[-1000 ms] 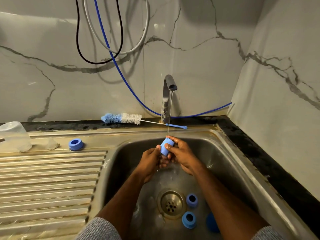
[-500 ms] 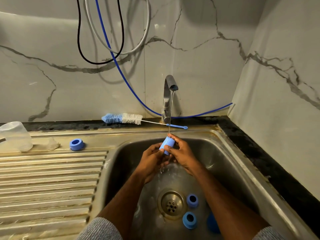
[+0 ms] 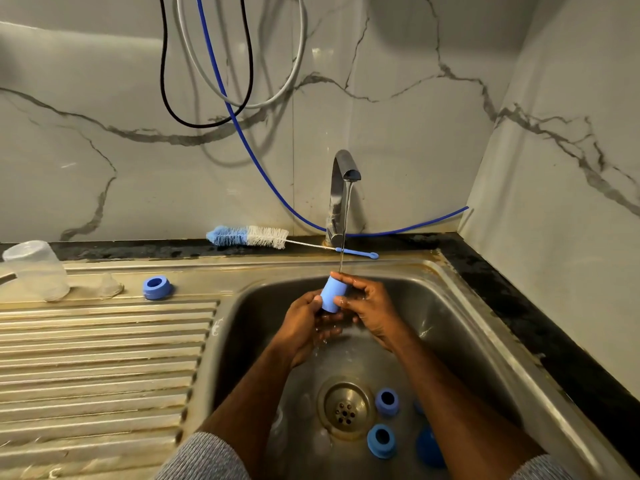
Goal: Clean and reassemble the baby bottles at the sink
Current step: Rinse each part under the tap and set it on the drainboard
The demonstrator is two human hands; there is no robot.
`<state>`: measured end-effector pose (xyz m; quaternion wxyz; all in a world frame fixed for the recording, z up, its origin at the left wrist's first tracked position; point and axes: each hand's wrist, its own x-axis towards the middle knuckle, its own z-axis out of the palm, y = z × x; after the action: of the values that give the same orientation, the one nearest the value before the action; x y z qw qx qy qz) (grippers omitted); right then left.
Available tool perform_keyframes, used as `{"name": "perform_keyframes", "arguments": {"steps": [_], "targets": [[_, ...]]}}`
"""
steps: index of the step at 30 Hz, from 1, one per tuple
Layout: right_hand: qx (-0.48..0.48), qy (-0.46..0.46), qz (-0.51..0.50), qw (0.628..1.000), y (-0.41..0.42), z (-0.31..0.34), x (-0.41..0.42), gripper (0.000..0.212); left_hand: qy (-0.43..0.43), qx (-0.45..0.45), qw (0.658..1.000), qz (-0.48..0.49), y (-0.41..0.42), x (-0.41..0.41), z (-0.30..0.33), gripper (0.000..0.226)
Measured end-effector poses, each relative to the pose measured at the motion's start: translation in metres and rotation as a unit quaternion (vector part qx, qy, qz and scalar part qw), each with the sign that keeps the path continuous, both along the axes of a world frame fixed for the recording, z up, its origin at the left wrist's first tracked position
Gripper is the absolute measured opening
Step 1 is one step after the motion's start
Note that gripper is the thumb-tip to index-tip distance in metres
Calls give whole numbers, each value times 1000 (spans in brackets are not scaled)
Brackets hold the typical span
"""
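Observation:
A light blue bottle cap (image 3: 333,294) is held tilted under the thin stream from the tap (image 3: 341,188). My left hand (image 3: 304,325) grips its lower end, and my right hand (image 3: 369,308) pinches its upper side. Two blue collar rings (image 3: 387,402) (image 3: 381,441) and a darker blue piece (image 3: 429,446) lie on the sink floor by the drain (image 3: 344,408). Another blue ring (image 3: 157,287) sits on the draining board. A clear bottle (image 3: 36,270) stands upside down at the far left, with a clear teat (image 3: 110,285) beside it.
A blue and white bottle brush (image 3: 258,237) lies along the back ledge behind the sink (image 3: 460,327). Cables and a blue hose (image 3: 249,140) hang on the marble wall. The ribbed draining board (image 3: 97,358) spreads to the left. A clear item lies under my left forearm.
Both hands have raised the blue cap slightly and turned it under the water, so more of its side now shows. Nothing else has moved.

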<state>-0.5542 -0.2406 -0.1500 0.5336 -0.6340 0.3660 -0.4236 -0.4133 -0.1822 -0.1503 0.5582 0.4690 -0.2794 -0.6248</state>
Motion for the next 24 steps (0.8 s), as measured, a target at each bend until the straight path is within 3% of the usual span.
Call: {"name": "perform_keyframes", "arguments": {"steps": [9,14,21,24], "targets": [[41,71,-26,996,-8,-4,3,38,-66,-74,993,69,-2,2,-7,32],[110,50,-66,991,-12,-8,3,30,-53,-110,986,111,-5,4,-8,39],[124,174,-32,976,-4,-5,1,29,-279,-146,944,102,-5,0,-11,36],[86,249,-3,965,-2,-7,4,42,-347,-135,922,105,-6,1,-12,40]]}}
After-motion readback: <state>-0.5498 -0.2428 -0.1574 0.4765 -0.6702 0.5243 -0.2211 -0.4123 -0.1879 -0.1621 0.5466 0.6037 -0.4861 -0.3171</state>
